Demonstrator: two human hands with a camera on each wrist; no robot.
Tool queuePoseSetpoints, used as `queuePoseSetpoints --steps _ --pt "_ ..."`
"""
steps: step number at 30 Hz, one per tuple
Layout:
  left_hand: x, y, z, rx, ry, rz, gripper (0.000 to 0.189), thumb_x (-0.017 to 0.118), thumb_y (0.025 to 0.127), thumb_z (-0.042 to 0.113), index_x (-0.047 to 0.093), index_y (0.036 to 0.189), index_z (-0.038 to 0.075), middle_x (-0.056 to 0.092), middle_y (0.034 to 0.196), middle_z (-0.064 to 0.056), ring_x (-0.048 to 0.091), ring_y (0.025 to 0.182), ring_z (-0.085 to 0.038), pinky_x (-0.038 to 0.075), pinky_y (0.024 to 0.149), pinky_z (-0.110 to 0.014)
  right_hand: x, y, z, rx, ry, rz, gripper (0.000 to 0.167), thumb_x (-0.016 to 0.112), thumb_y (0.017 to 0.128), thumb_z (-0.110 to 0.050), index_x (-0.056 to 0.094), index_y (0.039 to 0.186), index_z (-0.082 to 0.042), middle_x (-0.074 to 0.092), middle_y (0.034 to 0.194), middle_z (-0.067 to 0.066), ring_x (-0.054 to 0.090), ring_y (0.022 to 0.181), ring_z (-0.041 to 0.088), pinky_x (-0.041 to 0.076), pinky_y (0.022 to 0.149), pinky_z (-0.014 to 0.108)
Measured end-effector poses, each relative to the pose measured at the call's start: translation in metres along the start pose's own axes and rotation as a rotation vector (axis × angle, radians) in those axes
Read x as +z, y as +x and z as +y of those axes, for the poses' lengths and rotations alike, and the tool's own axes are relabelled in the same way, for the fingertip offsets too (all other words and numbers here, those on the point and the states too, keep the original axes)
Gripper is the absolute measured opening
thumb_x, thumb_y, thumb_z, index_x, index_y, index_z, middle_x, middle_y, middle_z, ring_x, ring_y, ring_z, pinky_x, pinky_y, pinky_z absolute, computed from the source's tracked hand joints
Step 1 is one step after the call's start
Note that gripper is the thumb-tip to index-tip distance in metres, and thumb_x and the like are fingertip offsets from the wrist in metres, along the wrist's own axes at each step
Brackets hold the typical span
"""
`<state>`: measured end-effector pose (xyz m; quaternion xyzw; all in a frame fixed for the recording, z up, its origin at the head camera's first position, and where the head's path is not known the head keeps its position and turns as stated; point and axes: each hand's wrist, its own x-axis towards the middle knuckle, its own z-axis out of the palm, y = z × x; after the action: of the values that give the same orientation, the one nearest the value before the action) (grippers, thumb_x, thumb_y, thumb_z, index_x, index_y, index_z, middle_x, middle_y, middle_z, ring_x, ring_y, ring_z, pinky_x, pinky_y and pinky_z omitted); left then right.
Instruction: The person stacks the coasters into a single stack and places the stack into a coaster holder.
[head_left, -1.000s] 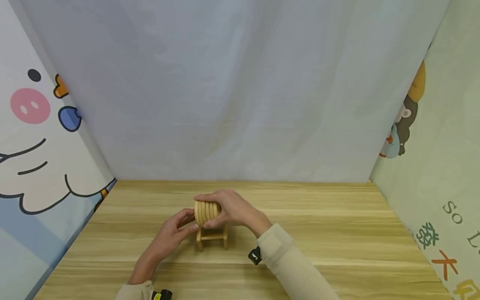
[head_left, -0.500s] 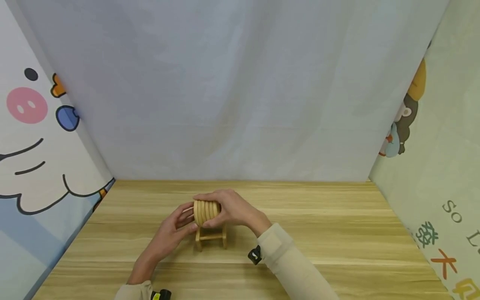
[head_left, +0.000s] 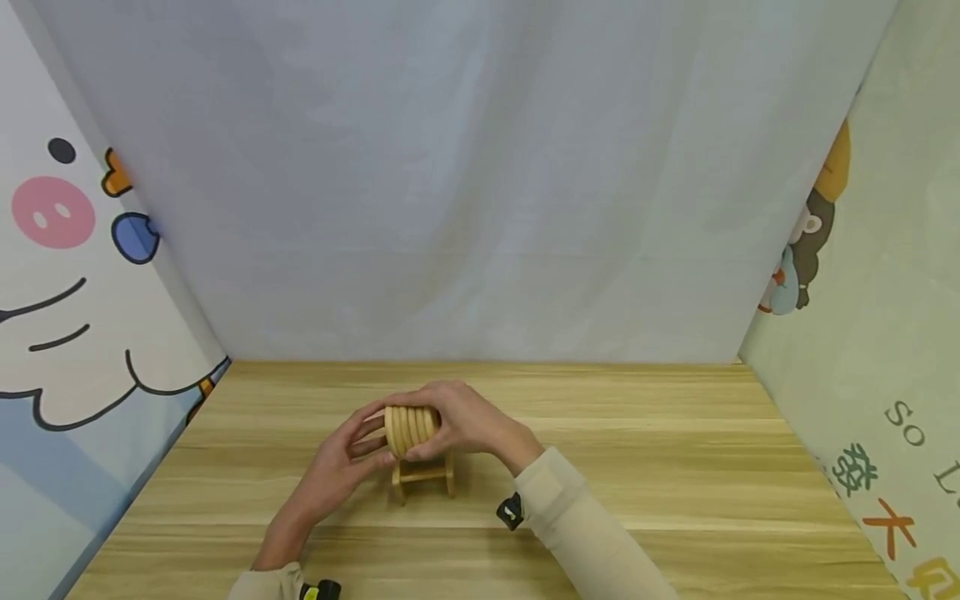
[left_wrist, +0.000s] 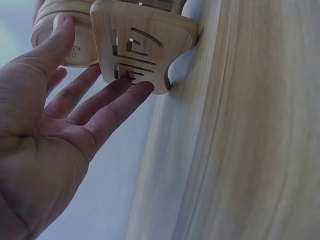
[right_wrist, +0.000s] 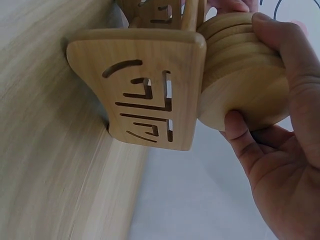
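A stack of several round wooden coasters [head_left: 409, 429] stands on edge at the top of a small wooden rack [head_left: 423, 475]. My right hand [head_left: 468, 421] grips the stack's right end, thumb on the near side and fingers over the far side. At its left end my left hand [head_left: 341, 467] curves round the coasters, thumb [left_wrist: 62, 30] on the end coaster's rim. In the left wrist view, the other left fingers reach toward the rack's side panel [left_wrist: 137, 45]. The right wrist view shows the other slotted panel [right_wrist: 135, 92] and the plain outer coaster [right_wrist: 250, 95].
The rack stands on a wood-grain table [head_left: 637, 450]. A pale grey cloth [head_left: 480, 183] hangs behind the table. Printed cartoon panels flank it, one at the left [head_left: 67, 333] and one at the right [head_left: 870, 333].
My left fingers have shifted up and farther round the far side of the stack. The coasters have moved slightly left and down. My right hand keeps its grip, nearly still.
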<state>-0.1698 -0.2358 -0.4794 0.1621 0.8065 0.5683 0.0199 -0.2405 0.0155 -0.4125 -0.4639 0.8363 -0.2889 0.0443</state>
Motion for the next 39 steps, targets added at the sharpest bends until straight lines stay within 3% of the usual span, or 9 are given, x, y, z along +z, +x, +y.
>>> queuePoseSetpoints --steps 6,13,30,39 --pt "-0.0024 0.0001 0.0007 -0.028 -0.020 -0.015 0.080 0.078 0.105 0.009 0.035 0.173 0.006 0.045 0.165 -0.037 0.056 0.141 -0.060 0.062 0.104 -0.042 -0.0001 -0.0007 0.0000 -0.021 0.034 0.000 0.075 0.096 0.091 -0.030 0.064 0.159 -0.022 0.077 0.135 0.000 0.066 0.102 0.005 0.055 0.086 0.023" --pt "-0.0022 -0.0004 0.0023 0.006 -0.022 -0.015 0.079 0.078 0.104 0.007 0.037 0.172 0.006 0.045 0.162 -0.038 0.056 0.139 -0.064 0.062 0.102 -0.042 0.0011 -0.0021 0.0012 -0.022 0.038 0.011 0.076 0.096 0.091 -0.030 0.064 0.159 -0.022 0.077 0.137 0.002 0.067 0.108 0.008 0.055 0.091 0.025" --pt "-0.0031 -0.0007 0.0013 -0.009 -0.009 -0.028 0.078 0.073 0.108 0.008 0.032 0.174 0.004 0.044 0.164 -0.036 0.053 0.143 -0.062 0.061 0.105 -0.042 0.0053 -0.0013 0.0064 -0.021 0.110 0.032 0.075 0.095 0.093 -0.029 0.062 0.160 -0.020 0.075 0.141 0.004 0.067 0.107 0.007 0.056 0.089 0.023" --pt "-0.0025 -0.0009 0.0002 0.091 0.056 -0.035 0.075 0.071 0.109 0.008 0.032 0.172 -0.003 0.043 0.165 -0.037 0.054 0.142 -0.061 0.063 0.101 -0.043 0.0067 -0.0015 0.0076 -0.015 0.097 0.034 0.076 0.094 0.093 -0.030 0.062 0.161 -0.020 0.071 0.150 0.001 0.069 0.115 0.008 0.056 0.094 0.024"
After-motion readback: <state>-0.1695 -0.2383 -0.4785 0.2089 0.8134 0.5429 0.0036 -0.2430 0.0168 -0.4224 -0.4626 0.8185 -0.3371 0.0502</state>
